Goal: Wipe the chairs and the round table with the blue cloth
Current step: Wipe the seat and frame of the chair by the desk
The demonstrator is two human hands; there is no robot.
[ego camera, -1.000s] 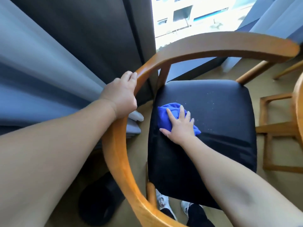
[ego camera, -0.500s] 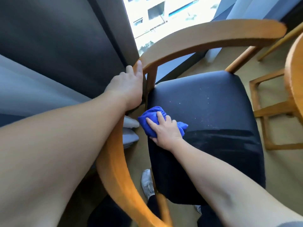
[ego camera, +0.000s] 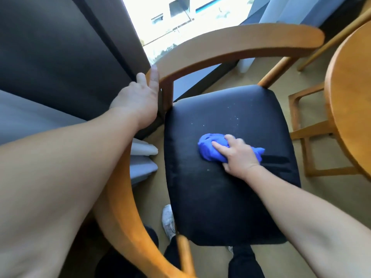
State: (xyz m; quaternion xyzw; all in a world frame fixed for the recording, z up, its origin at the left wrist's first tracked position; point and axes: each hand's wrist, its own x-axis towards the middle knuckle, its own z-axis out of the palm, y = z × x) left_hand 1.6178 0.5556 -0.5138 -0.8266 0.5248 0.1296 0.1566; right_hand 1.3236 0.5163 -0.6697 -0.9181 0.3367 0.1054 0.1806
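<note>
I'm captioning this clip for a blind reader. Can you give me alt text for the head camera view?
The right hand presses a bunched blue cloth onto the black seat of a wooden armchair, where pale specks remain. The left hand grips the curved backrest, and a round wooden table stands at the right edge.

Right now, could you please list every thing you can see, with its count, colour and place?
wooden armchair with curved rail: one, honey-brown, centre.
black padded seat cushion: one, on the armchair, white specks near its back.
blue wiping cloth: one, bunched, on the seat.
round wooden table: one, honey-brown, right edge.
grey curtain: left.
window: bright, top centre.
white shoe: one, on the floor below the seat.
left hand: on the chair rail.
right hand: pressing the cloth.
</note>
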